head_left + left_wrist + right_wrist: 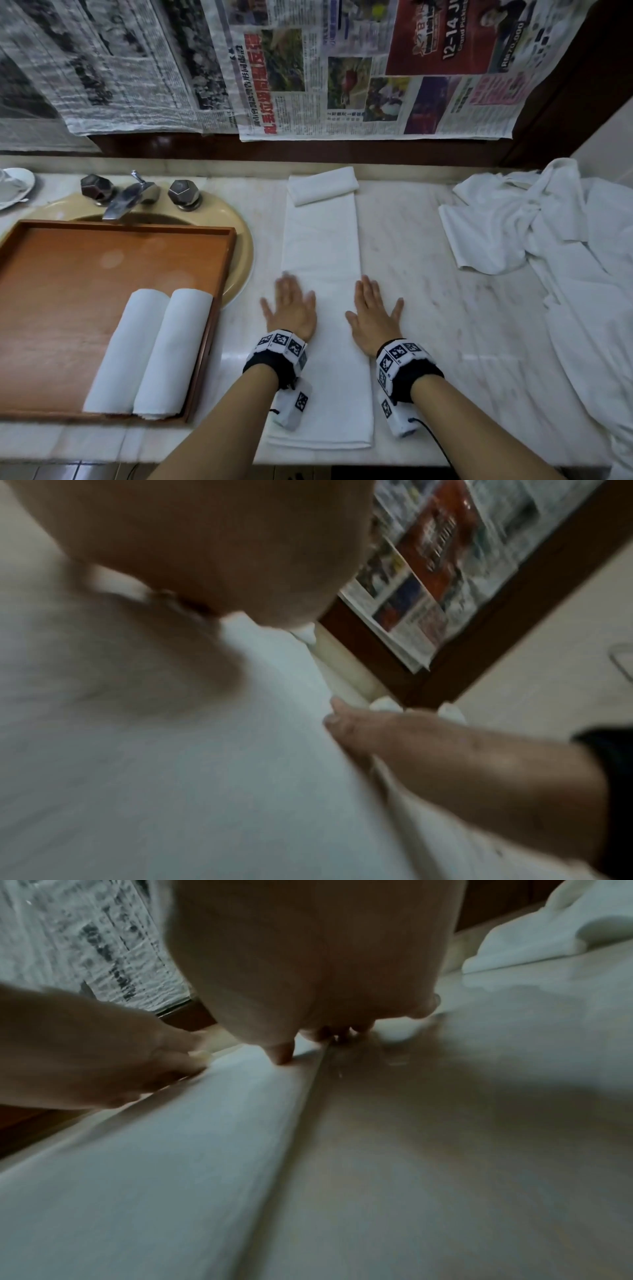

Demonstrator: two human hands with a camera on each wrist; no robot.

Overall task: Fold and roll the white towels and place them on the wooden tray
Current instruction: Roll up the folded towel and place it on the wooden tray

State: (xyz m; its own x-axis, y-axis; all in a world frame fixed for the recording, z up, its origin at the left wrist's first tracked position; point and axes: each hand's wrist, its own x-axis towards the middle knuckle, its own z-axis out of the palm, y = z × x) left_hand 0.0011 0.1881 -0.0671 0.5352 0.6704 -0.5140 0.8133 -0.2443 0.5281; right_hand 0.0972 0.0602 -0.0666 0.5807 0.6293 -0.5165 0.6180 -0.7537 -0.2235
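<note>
Head view: both palms lie flat with fingers straight and spread, gripping nothing; the left hand (291, 308) and right hand (373, 315) press the long folded towel (322, 240) on the counter (445, 308). At 9 o'clock, two rolled towels (150, 353) rest in the wooden tray (68, 274).

Tray (51, 274) left of folded towel (322, 240); loose towels (534, 219) right.

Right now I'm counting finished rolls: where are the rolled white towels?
In the head view, two rolled white towels lie side by side in the wooden tray's near right corner, left of both hands.
</note>
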